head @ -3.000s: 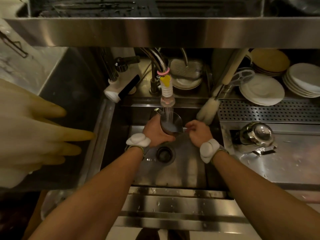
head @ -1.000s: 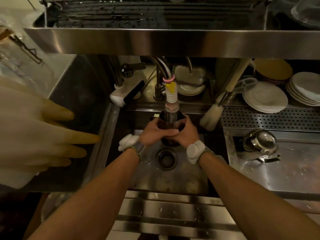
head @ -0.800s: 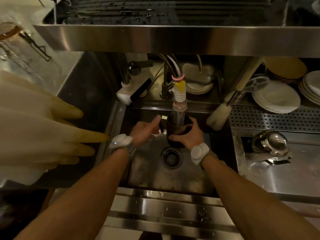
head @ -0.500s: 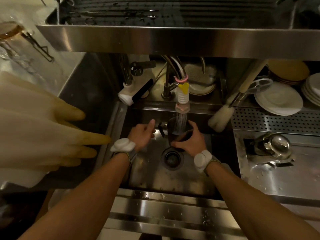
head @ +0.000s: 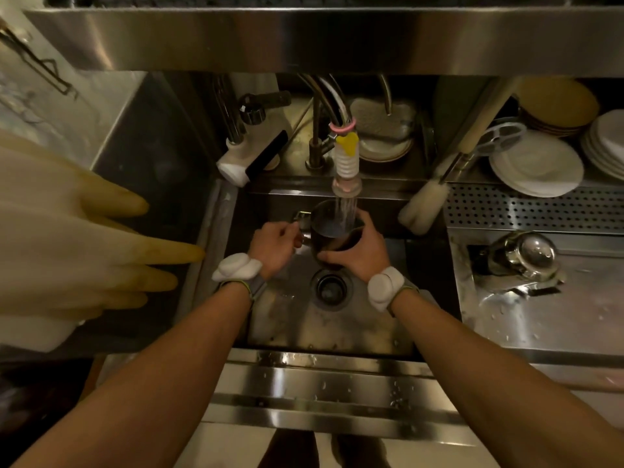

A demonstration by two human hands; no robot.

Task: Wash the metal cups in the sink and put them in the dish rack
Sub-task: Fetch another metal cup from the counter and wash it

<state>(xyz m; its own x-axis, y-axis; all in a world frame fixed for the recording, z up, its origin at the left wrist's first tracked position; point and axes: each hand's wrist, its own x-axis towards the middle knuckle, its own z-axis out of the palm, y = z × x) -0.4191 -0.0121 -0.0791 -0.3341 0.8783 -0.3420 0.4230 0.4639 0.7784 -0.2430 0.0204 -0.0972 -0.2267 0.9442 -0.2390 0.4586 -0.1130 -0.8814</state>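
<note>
The metal cup (head: 332, 231) sat mouth-up right under the tap nozzle (head: 346, 170), held above the sink (head: 324, 329) and just behind the drain (head: 330, 288), and the stream of water (head: 346, 209) ran straight into it. That placement looked deliberate: an upright cup under the spout fills and flushes from the inside. The right hand (head: 359, 253) cupped the near wall of the cup, fingers curled round the body and thumb up toward the rim, carrying the weight. The left hand (head: 274, 246) was closed at the cup's handle (head: 301, 219) on the left side, fingers pinched in there, apparently to steady it against the push of the water, though whether they were fully around the handle I could not tell. Both wrists wore padded white bands. Off to the right, a second metal cup (head: 520, 253) lay tipped on its side on the steel counter (head: 540, 319), well apart from the sink, so by my reading it was waiting its turn. A bottle brush (head: 423, 206) leaned at the sink's right back corner, within easy reach, and white plates (head: 537, 165) were stacked behind the perforated tray. Pale rubber gloves (head: 67, 251) hung at the left, unused. The steel shelf (head: 320, 38) overhead may be the dish rack, but too little showed to be sure. Judging from all this, the rinse was in hand and nothing had reached the rack yet.
</note>
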